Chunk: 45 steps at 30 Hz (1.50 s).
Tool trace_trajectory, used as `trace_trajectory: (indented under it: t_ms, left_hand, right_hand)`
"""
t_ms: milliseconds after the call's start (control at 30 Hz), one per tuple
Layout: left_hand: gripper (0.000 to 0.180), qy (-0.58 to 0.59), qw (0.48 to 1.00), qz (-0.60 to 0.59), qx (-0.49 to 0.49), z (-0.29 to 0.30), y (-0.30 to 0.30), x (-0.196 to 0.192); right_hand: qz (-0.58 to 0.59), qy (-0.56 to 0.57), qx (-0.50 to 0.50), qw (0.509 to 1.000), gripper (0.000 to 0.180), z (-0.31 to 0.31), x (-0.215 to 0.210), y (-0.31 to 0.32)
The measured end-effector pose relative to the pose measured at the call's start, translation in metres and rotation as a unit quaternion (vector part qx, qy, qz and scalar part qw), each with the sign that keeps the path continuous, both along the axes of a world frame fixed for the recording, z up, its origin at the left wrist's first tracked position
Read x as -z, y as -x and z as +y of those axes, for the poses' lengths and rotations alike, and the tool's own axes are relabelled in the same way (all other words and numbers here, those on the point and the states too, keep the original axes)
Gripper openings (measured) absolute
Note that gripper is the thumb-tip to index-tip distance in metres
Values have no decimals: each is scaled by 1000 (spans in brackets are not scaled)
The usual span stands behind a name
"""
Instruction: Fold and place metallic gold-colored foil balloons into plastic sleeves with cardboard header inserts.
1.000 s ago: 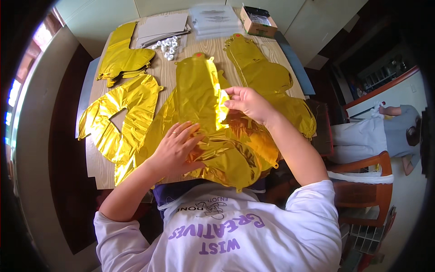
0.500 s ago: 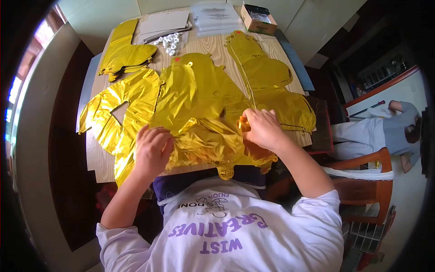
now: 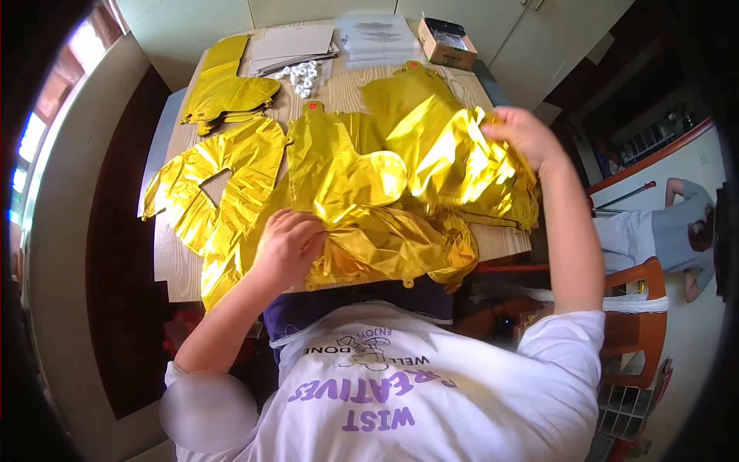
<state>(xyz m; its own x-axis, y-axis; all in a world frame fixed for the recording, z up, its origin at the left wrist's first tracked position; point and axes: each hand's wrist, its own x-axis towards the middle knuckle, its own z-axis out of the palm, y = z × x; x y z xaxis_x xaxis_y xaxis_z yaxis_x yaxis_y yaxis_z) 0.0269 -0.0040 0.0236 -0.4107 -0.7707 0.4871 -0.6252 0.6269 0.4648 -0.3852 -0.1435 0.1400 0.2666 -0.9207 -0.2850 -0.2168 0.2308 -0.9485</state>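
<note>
Flat, uninflated gold foil balloons cover most of the wooden table (image 3: 175, 266). My left hand (image 3: 291, 245) has its fingers curled on the crumpled foil balloon (image 3: 377, 245) at the near edge, gripping a fold. To the far right, my right hand (image 3: 530, 138) pinches the edge of a bright, wrinkled part of the foil (image 3: 450, 154) and holds it raised. Left of them lies a gold foil balloon with a hole (image 3: 246, 165). Another gold foil piece with a red dot (image 3: 331, 154) is spread in the middle. The overlapping foil hides where one balloon ends.
A stack of folded gold foil balloons (image 3: 231, 88) lies at the far left. Behind are grey cards (image 3: 292, 42), small white rolls (image 3: 303, 77), clear plastic bags (image 3: 375, 38) and a cardboard box (image 3: 446, 52). A wooden chair (image 3: 654, 339) and another person (image 3: 670, 239) are at right.
My right hand has moved from the near edge up to the far right, drawing foil with it. My left hand has shifted slightly right. The foil at right now lies raised and crumpled.
</note>
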Motion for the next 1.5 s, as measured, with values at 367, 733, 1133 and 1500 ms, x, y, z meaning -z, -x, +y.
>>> trace_trajectory:
  t_ms: [367,733,1133,1500]
  left_hand:
    - [23,0,997,-28,69,-20,56,13]
    - [78,-704,560,428,85,-27,39,-35]
    - [83,-711,437,528,159,-69,144,-63]
    - [68,-521,721,457,7,-89,103,-136]
  right_hand:
    - [-153,171,12,973,27,-12,-75,-79]
    - [-374,-35,-17,927,35,129,22,-80]
    - [-520,29,-115,846,36,145,2,-60]
    - [-450,81,-213,863,22,137,8,-69]
